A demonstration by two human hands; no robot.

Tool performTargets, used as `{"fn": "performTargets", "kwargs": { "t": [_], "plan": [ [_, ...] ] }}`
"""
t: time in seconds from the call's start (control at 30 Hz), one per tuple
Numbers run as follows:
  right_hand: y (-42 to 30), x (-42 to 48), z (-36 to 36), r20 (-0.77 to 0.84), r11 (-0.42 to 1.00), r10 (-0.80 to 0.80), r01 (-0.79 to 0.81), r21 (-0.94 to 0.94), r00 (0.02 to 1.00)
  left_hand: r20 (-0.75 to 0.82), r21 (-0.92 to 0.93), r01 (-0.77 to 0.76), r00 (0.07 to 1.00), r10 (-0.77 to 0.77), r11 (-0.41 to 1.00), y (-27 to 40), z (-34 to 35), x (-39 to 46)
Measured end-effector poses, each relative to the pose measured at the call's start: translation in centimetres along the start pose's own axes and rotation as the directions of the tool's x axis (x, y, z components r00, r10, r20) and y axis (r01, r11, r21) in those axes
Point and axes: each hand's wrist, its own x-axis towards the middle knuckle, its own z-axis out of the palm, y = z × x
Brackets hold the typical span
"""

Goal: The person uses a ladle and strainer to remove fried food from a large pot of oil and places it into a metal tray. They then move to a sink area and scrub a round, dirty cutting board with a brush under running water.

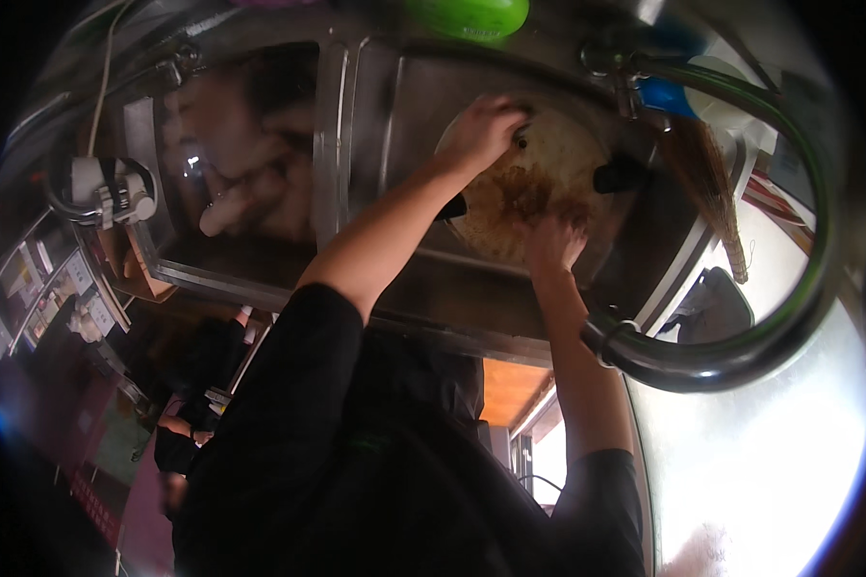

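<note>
A round, pale vessel or lid (570, 151) with brown stains lies in the right basin of a steel sink (415, 94). It has a black handle (617, 177) on the right and a second black handle (452, 208) on the left. Over its upper left part is my left hand (485, 128), fingers bent and blurred, with a small dark spot at the fingertips. Lower down, my right hand (559, 241) reaches onto the stained surface, beside the darkest brown patch. Its fingertips are blurred, so I cannot tell whether either hand grips anything.
Large pale pieces (242, 144), seemingly raw meat, fill the left basin. A curved hose-like pipe (722, 375) arches close over my right forearm. A whisk-like bundle of bristles (707, 187) and a green container (473, 18) sit by the sink. Behind me at left is another person (180, 425).
</note>
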Motion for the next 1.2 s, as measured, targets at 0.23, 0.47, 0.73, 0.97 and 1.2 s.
{"fn": "performTargets", "kwargs": {
  "t": [0.23, 0.47, 0.73, 0.97, 1.2],
  "plan": [
    [0.0, -0.6, -1.5, -0.009, 0.999, 0.044, -0.044, -0.004, 0.999, 0.032, 0.028, 0.104, 0.994, -0.105, 0.994, -0.5, -1.7, -5.0],
    [-0.2, -0.8, -0.8, 0.045, 0.999, -0.017, 0.019, -0.03, 0.999, 0.077, 0.023, 0.059, 0.995, -0.061, 0.998, -0.1, 0.1, 1.8],
    [-0.5, -0.9, -1.0, 0.023, 0.998, 0.063, -0.063, -0.008, 0.998, 0.01, 0.015, 0.061, 0.998, -0.061, 0.998, -0.4, -1.6, -3.2],
    [0.0, -0.8, -0.4, 0.009, 0.993, -0.013, 0.014, -0.113, 1.0, 0.0, -0.037, 0.023, 1.0, -0.023, 0.999, 0.3, -1.5, -6.1],
    [-0.5, -0.7, -0.9, -0.03, 0.997, -0.021, 0.019, -0.079, 0.999, -0.01, -0.024, 0.103, 0.995, -0.103, 0.994, 0.9, 0.0, -6.0]
  ]
}}
